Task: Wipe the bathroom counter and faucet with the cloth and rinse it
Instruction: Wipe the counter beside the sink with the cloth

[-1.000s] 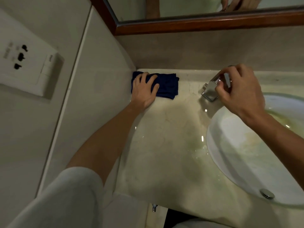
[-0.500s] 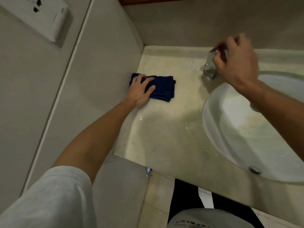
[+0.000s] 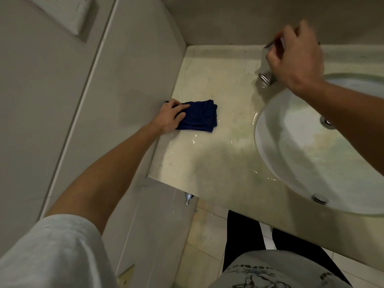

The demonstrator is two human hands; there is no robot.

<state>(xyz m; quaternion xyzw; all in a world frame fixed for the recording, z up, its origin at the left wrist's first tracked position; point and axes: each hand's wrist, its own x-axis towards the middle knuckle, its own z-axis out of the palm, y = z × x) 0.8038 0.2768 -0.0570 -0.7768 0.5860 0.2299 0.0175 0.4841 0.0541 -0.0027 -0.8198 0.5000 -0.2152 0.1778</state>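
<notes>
A folded dark blue cloth [image 3: 200,117] lies flat on the wet beige marble counter [image 3: 216,163], close to the left wall. My left hand [image 3: 170,118] presses down on the cloth's left half, fingers spread over it. The chrome faucet [image 3: 266,69] stands at the back of the counter beside the white basin [image 3: 295,154]. My right hand [image 3: 295,59] is closed around the top of the faucet and hides most of it. Thin streaks of water shine on the counter near the cloth and the basin rim.
The left wall [image 3: 124,100] meets the counter right beside the cloth. A white socket plate [image 3: 68,11] sits high on that wall. The basin has a drain [image 3: 327,121] and an overflow cap [image 3: 320,198]. Below the counter's front edge are floor tiles and my legs.
My left hand has drawn the cloth from the back corner along the left wall toward the front. My right hand stays on the faucet. The view has tipped downward, losing the mirror.
</notes>
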